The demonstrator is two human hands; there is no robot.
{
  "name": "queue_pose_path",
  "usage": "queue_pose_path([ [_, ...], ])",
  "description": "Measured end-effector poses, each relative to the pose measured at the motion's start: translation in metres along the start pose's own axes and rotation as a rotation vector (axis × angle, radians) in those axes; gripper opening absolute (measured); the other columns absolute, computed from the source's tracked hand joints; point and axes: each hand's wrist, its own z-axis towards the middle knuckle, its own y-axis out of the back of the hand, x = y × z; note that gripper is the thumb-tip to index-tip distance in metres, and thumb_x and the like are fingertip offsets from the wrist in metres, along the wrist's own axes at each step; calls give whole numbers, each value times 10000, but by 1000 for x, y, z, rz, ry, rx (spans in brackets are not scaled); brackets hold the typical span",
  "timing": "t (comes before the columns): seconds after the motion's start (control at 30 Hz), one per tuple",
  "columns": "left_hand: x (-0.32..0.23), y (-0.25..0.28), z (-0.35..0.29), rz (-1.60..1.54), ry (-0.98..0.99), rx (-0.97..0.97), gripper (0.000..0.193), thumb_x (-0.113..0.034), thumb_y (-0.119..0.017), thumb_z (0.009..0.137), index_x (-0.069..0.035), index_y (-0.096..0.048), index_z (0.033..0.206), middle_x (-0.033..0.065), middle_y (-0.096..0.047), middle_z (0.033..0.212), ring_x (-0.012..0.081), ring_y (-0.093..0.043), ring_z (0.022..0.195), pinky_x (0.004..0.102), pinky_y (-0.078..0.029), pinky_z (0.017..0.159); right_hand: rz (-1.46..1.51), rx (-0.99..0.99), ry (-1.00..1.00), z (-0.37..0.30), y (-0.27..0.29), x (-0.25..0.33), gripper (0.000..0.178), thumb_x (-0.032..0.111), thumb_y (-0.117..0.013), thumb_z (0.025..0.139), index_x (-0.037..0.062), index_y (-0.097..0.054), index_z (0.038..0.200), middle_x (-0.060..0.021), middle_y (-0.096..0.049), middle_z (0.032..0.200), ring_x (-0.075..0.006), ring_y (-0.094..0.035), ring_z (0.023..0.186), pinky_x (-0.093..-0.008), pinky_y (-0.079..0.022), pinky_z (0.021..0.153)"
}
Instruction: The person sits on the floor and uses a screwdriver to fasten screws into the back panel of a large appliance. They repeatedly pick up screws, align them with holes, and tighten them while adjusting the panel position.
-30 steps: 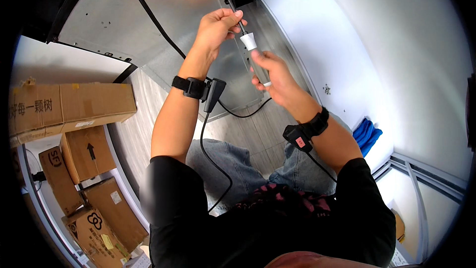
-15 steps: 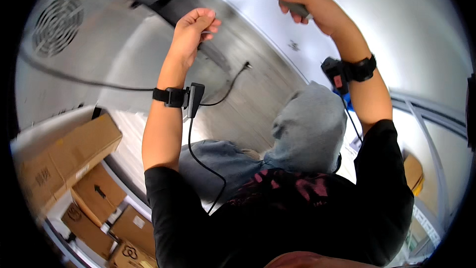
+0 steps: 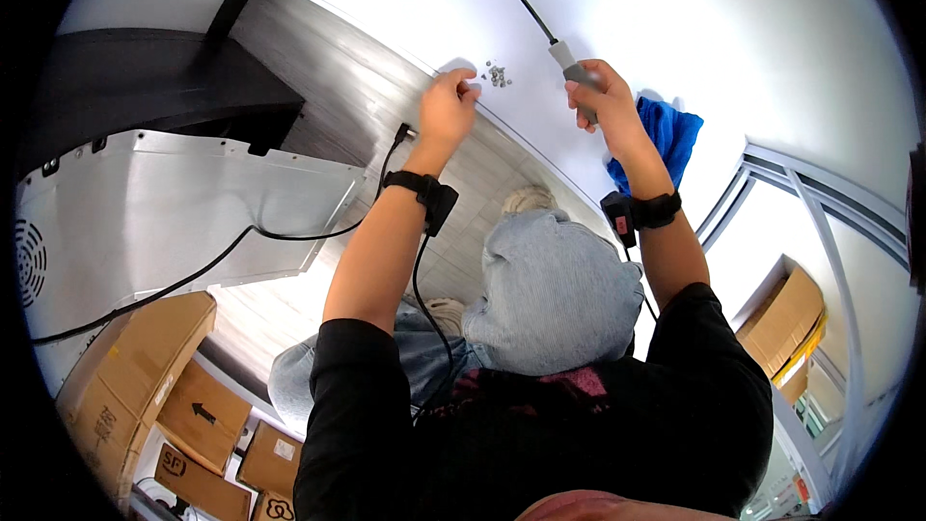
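My right hand (image 3: 600, 89) grips a screwdriver (image 3: 552, 35) by its grey handle, the dark shaft pointing up and left over a white table (image 3: 752, 58). My left hand (image 3: 448, 106) has its fingers pinched together at the table's near edge, right beside a small pile of several screws (image 3: 496, 73). Whether a screw sits between those fingers is hidden. A blue cloth (image 3: 667, 139) lies on the table just behind my right wrist. Both wrists wear black bands with cables.
A silver metal appliance panel (image 3: 183, 222) with a round vent and a black power cable (image 3: 193, 275) stands at the left. Several cardboard boxes (image 3: 145, 376) lie at the lower left, another box (image 3: 786, 318) at the right. My knee in light jeans (image 3: 555, 289) is raised in the middle.
My view has swung from the metal appliance to the white table. Both hands have left the appliance and now hover over the table, the left one by the screws.
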Motion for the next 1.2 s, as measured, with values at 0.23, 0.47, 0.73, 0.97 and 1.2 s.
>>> queue_pose_path([
  [0.23, -8, -15, 9, 126, -153, -96, 181, -38, -692, 757, -59, -674, 937, 100, -598, 758, 215, -583, 614, 310, -488, 584, 69, 6, 4, 7, 9, -19, 329, 196, -659, 835, 39, -518, 1088, -31, -563, 721, -78, -509, 506, -212, -355, 432],
  [0.47, 0, -12, 10, -32, -68, -109, 103, -59, -676, 798, -16, -649, 888, 68, -610, 768, 168, -571, 605, 288, -481, 576, 74, 30, 8, 11, 7, -12, 326, 189, -663, 833, 38, -518, 1083, -28, -561, 718, -78, -509, 504, -213, -352, 430],
  [0.73, -30, 92, 10, -1000, 587, -121, 159, -58, -472, 950, -5, -531, 1089, 53, -597, 841, 111, -509, 648, 229, -453, 580, -338, 320, 185, 22, -27, 48, 273, 161, -683, 796, 49, -571, 1018, -35, -597, 746, -75, -507, 585, -216, -377, 462],
  [0.97, -54, 209, -22, -1270, 459, -224, 182, -117, -445, 977, 0, -555, 1061, 91, -635, 925, 158, -621, 789, 248, -535, 682, -547, 541, 363, 6, -94, 138, 237, 169, -659, 789, 67, -589, 990, -4, -575, 707, -72, -484, 569, -230, -386, 496],
  [1.2, -77, 291, -48, -1548, 339, -292, 181, -223, -487, 970, -64, -570, 983, 59, -657, 953, 209, -639, 864, 302, -548, 707, -538, 647, 467, -36, -143, 184, 241, 170, -665, 787, 73, -594, 996, 16, -545, 666, -57, -445, 515, -210, -361, 469],
])
